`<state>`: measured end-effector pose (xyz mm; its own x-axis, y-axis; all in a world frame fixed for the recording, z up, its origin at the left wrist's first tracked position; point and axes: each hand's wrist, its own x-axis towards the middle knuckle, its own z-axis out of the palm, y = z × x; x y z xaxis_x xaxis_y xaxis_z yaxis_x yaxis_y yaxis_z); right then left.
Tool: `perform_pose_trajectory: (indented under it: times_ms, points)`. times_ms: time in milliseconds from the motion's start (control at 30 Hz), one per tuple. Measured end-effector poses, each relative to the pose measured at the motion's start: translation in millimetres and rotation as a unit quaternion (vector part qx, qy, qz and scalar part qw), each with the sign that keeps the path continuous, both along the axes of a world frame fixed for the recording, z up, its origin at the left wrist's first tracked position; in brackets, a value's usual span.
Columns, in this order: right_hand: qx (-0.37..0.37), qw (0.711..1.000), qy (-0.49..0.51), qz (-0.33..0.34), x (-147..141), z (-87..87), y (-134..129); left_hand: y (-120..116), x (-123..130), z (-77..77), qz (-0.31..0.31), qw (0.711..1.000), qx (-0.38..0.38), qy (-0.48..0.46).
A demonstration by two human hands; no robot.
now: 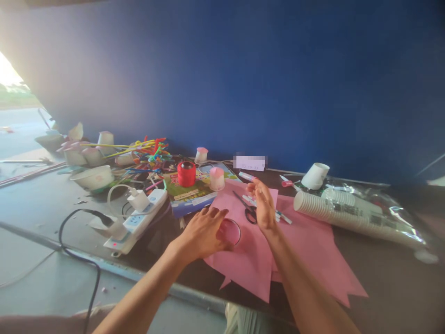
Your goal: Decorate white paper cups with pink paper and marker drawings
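My left hand (pixel 205 232) curls around a round, see-through object (pixel 232 233) with a dark rim, which stands on pink paper (pixel 257 264). Whether it is a glass or a ring I cannot tell. Raised above the paper, my right hand (pixel 262 204) has a white marker (pixel 247 176) between thumb and fingers, its tip pointing left. Between both hands lie black-handled scissors (pixel 251 214) with their blades pointing away. More white markers (pixel 284 216) rest on the paper, partly hidden behind my right hand.
A red thread spool (pixel 187 174) and a pink-topped paper cup (pixel 217 178) stand on a book (pixel 189 195). Leftward are a power strip (pixel 146 213), a bowl (pixel 92 178) and pipe cleaners (pixel 153 150). Stacked paper cups (pixel 333 215) lie right; a blue wall (pixel 264 83) rises behind.
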<state>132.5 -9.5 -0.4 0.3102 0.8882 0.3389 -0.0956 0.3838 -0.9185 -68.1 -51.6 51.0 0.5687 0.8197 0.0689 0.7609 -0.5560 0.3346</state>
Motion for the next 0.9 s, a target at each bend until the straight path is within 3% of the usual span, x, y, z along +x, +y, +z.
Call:
perform_pose_trajectory:
  times_ms: [167, 400, 667, 900]
  points:
    - [0.010, 1.000, 0.000, -0.013, 5, 1.6, 0, -6, 7, -7.1, -0.018, 0.999, 0.022, 0.040]
    - [0.033, 0.999, 0.000, -0.032, 11, 2.8, 4, -1, 11, -9.3, -0.021, 0.999, 0.034, 0.021]
    - [0.037, 0.999, 0.001, -0.031, 11, 4.4, 3, 11, 12, -25.1, -0.015, 0.999, 0.033, 0.026]
    - [0.029, 0.999, 0.011, -0.035, 12, 1.9, 7, 13, 24, -18.4, -0.013, 0.998, 0.023, -0.060]
